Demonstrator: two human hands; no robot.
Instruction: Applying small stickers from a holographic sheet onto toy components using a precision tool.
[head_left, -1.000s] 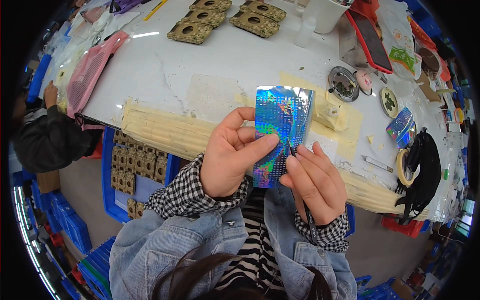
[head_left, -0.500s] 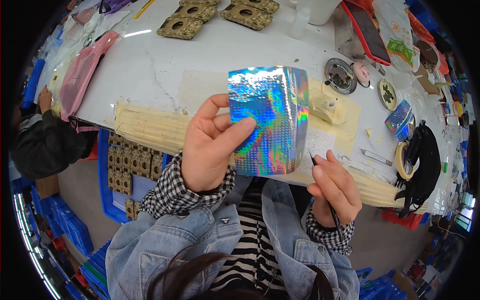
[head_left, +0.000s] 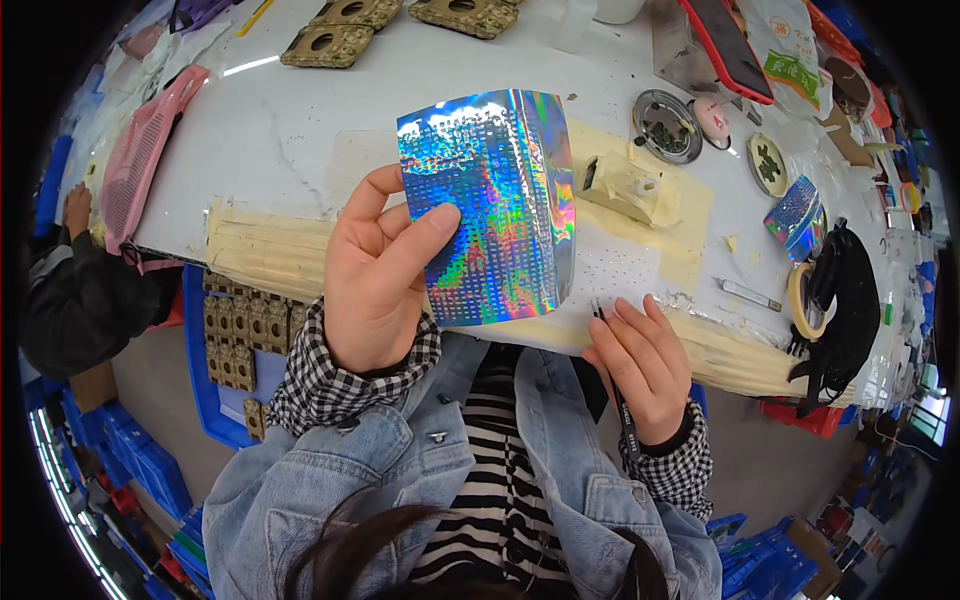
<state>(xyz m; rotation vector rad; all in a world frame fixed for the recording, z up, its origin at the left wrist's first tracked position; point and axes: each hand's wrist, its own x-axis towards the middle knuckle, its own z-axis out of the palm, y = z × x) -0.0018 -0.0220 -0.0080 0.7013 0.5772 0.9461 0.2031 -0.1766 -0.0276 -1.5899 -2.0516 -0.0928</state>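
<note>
A shiny holographic sheet (head_left: 500, 210) with rows of small marks is raised over the table edge. My left hand (head_left: 385, 265) is closed on its left side, the thumb lying across the front and the other fingers partly hidden behind. Lower right, my right hand (head_left: 640, 370) pinches slim black tweezers (head_left: 623, 410), whose thin tips point up at the work surface. Close beyond those tips lies a white sheet (head_left: 615, 275) dotted with tiny specks. Behind it a block wrapped in yellowish tape (head_left: 632, 190) is fixed to the table.
Camouflage-patterned parts (head_left: 325, 42) lie at the far side; more fill a blue crate (head_left: 212, 395) below the edge. On the right are a round metal dish (head_left: 668, 125), a red-cased phone (head_left: 728, 50), a knife (head_left: 750, 295) and a tape roll (head_left: 808, 310). Someone's dark sleeve (head_left: 75, 290) shows at left.
My left hand and the holographic sheet have shifted left and slightly up. My right hand has moved a little left, turning more palm-down, with the tweezers still held. The whole view has shifted slightly.
</note>
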